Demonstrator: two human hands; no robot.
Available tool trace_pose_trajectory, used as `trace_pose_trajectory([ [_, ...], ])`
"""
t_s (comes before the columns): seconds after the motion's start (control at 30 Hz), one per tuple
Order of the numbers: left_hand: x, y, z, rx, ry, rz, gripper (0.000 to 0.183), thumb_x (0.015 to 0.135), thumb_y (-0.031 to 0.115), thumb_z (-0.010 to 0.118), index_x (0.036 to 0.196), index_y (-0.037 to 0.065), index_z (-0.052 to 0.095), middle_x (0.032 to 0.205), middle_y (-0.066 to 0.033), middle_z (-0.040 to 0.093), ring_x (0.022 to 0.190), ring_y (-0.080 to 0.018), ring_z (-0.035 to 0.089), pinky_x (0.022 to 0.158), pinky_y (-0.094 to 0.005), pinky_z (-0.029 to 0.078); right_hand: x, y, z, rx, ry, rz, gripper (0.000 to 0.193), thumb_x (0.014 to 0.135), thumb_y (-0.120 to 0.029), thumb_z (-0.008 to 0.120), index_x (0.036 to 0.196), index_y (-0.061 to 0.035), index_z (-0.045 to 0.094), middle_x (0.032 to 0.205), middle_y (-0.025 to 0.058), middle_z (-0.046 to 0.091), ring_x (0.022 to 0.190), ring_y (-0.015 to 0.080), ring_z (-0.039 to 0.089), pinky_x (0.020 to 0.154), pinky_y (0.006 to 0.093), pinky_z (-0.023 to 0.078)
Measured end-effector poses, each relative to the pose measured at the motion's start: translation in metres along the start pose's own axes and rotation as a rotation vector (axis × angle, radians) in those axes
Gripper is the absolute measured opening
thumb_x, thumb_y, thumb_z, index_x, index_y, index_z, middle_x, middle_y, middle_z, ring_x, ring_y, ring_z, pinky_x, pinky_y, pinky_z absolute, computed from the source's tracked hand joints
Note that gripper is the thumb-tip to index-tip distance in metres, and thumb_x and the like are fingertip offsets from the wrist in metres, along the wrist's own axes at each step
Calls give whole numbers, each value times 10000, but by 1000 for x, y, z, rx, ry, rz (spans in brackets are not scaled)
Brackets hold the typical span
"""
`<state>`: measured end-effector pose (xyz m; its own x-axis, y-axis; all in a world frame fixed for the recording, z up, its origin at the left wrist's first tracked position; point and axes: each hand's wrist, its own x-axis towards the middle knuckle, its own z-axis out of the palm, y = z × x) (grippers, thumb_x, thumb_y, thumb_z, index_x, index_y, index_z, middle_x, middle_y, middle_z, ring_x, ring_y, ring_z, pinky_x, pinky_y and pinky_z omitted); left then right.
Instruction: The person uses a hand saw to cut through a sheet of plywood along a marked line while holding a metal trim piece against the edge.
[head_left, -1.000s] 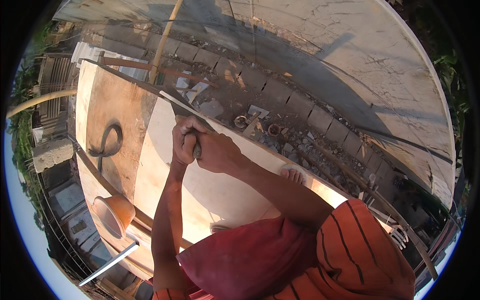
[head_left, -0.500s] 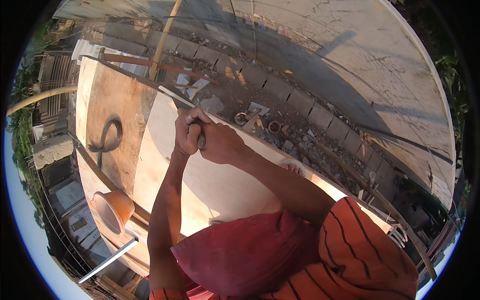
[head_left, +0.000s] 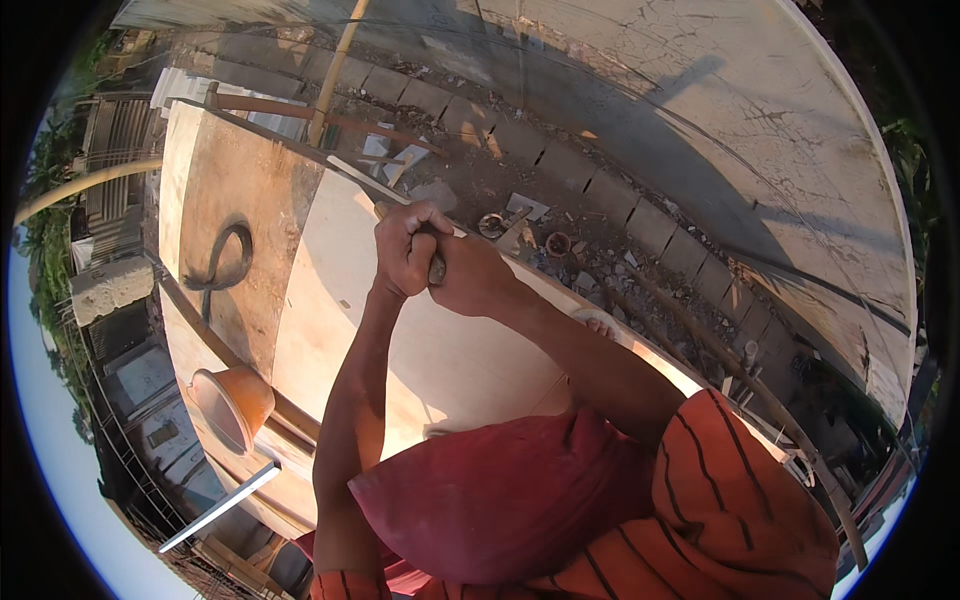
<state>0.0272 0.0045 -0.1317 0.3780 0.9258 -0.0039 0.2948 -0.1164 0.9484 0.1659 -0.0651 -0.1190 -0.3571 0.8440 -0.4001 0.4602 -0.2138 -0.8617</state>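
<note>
My left hand (head_left: 404, 252) and my right hand (head_left: 472, 276) are closed together, one against the other, round a worn, brownish handle (head_left: 437, 268). One end of the handle pokes out between my wrists and the other shows past my left fingers. What it belongs to is mostly hidden, so I cannot make out its kind. Both fists are above the far edge of a pale board platform (head_left: 450, 355), where a narrow light strip (head_left: 365, 180) runs along the rim.
A dark coiled loop (head_left: 233, 262) lies on the brown-stained board at left. Nearer stand an orange bucket (head_left: 245, 405) and a pale metal bar (head_left: 225, 505). Beyond the platform edge, rubble (head_left: 530, 235) lies below a grey wall (head_left: 750, 130). A bamboo pole (head_left: 335, 75) rises at the back.
Both hands, still round the handle, appear slightly further right in the picture. The platform and surroundings have also shifted a little to the right, as the view itself moved.
</note>
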Motion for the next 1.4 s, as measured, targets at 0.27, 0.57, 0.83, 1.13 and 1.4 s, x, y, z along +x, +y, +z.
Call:
trace_pose_trajectory([
  [0.27,-69,77,82,238,5,291,152,534,153,501,653,107,583,625,-59,611,570,-274,552,591,-365,421,-116,31,-18,50,88,-199,288,769,-166,652,1035,-58,629,932,165,686,810,382,683,688,475,555],
  [0.57,-40,50,48,217,21,337,131,560,149,499,651,88,571,592,-79,579,532,-273,532,552,-380,412,-68,6,-20,18,4,-19,274,752,-158,656,1002,-49,634,980,184,676,854,399,676,724,500,546],
  [0.83,-34,26,36,197,97,359,162,541,156,495,635,81,603,588,-85,604,518,-283,541,552,-375,416,-37,9,-1,-23,76,-87,213,735,-149,662,921,-50,634,873,187,677,804,401,671,665,478,546],
  [1.13,-78,99,107,182,25,332,139,532,155,507,639,121,590,597,-51,593,536,-267,543,568,-374,439,-137,27,-28,-94,114,-207,293,752,-163,670,1027,-71,632,951,167,682,833,385,679,698,493,548],
  [1.4,-33,21,27,141,33,333,165,556,160,493,649,72,598,603,-95,603,519,-298,546,556,-391,435,-22,13,-8,-57,64,-71,286,707,-139,693,974,-56,628,869,192,677,781,400,665,674,473,536],
])
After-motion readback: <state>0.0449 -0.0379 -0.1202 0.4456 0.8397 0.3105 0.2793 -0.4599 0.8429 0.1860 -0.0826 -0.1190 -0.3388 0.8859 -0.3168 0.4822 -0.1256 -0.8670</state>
